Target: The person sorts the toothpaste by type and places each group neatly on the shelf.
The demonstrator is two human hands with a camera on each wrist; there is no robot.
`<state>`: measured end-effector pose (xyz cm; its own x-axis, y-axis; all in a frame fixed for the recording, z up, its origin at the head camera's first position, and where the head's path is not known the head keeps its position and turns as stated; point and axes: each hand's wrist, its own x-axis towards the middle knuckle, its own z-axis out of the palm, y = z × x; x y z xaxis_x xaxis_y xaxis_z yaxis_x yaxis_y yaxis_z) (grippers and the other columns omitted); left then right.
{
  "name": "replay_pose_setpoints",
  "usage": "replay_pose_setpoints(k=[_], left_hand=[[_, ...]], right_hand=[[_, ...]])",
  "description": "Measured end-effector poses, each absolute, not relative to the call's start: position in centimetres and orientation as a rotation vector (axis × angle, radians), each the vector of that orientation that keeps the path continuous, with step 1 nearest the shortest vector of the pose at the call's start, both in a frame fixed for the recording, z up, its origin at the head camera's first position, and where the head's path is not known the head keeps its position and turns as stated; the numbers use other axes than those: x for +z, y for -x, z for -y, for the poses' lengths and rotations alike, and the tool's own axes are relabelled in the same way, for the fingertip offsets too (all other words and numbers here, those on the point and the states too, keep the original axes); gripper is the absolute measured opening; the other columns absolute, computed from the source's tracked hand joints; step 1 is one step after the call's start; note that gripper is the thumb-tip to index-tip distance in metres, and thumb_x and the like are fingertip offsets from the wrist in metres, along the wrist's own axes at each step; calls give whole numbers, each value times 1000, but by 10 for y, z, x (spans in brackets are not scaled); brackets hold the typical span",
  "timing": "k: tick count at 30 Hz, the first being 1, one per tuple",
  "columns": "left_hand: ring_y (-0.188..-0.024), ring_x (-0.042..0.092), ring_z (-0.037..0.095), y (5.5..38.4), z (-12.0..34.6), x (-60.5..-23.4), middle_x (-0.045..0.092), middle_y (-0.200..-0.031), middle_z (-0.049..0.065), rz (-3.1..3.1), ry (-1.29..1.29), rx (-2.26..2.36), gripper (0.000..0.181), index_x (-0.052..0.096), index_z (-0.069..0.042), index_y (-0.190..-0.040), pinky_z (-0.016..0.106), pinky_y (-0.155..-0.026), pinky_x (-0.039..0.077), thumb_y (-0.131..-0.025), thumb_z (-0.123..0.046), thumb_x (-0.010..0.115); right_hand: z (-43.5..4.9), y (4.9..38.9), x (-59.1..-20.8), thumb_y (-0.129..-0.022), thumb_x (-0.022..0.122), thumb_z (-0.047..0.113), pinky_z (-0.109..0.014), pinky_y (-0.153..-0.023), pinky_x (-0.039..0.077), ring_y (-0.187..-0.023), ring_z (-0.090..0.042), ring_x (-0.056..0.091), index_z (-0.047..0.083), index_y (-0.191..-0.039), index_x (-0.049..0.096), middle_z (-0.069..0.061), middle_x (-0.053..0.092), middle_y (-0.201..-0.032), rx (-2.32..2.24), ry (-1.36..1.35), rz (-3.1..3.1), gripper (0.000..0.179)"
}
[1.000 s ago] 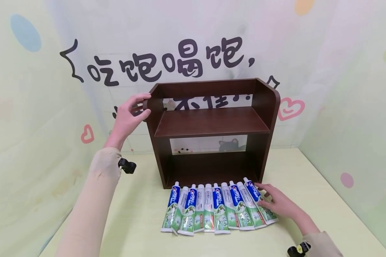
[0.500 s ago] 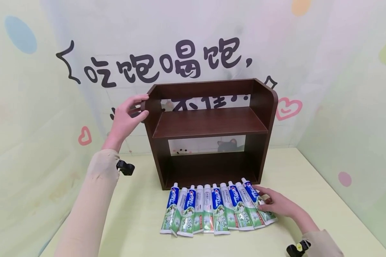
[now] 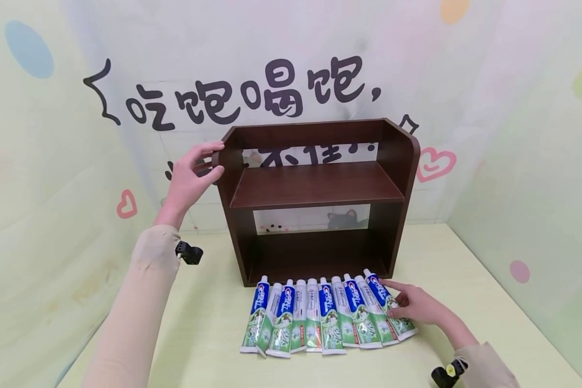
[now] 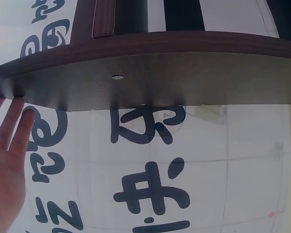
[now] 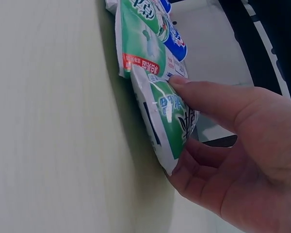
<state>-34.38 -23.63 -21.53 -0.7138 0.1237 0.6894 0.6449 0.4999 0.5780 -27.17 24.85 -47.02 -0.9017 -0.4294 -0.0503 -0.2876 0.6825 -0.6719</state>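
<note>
My left hand (image 3: 190, 180) grips the upper left side panel of a dark brown two-tier shelf (image 3: 315, 186). In the left wrist view its fingers (image 4: 13, 124) lie against one face of the panel, and the thumb is mostly out of frame. Below, my right hand (image 3: 419, 306) holds the rightmost toothpaste tube (image 3: 379, 291), blue, white and green. Its thumb (image 5: 203, 94) lies on the tube's upper face, with the other fingers curled at the outer edge and underneath. The tube still lies beside its neighbours, tilted, its cap toward the shelf.
Several more toothpaste tubes (image 3: 327, 318), blue-and-green and white-and-green, lie side by side before the shelf, some overlapping. Everything stands on a pale table (image 3: 465, 269). A printed cloth wall (image 3: 291, 37) rises close behind the shelf, with more cloth at both sides.
My right thumb and fingers have come in closer around the rightmost tube. My left hand keeps its place on the shelf. The head view has shifted slightly.
</note>
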Motion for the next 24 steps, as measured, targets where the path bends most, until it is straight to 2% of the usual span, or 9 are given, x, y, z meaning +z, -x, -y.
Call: replay_pose_setpoints(k=[7,11,17,24], left_hand=[[-111,58,0,340,236,-213,59,-139,9,2177,632,-1164,41,62,-6,-131,36,-105,53,-90,-5,66],[-110,59,1,340,236,-213,60,-138,10,2179,639,-1162,41,62,-7,-131,34,-105,53,-90,-5,67],[-110,58,1,342,237,-214,60,-138,9,2189,634,-1151,41,62,-8,-131,35,-106,53,-90,-6,67],[-111,58,0,341,237,-213,60,-139,8,2201,618,-1147,41,62,-8,-132,40,-107,51,-91,-8,66]], right_hand=[[-253,275,-476,-85,76,23,-23,-72,52,-89,-18,62,7,-152,36,-11,62,-102,-1103,601,-2617,79],[-254,271,-472,-84,77,22,-29,-74,52,-92,-21,62,7,-152,35,-15,60,-109,-1140,577,-2579,81],[-256,268,-463,-83,75,22,-38,-82,55,-107,-29,59,8,-152,36,-22,60,-126,-1140,568,-2524,81],[-256,272,-460,-84,74,22,-33,-74,52,-94,-24,58,8,-153,32,-13,62,-107,-1161,545,-2448,82]])
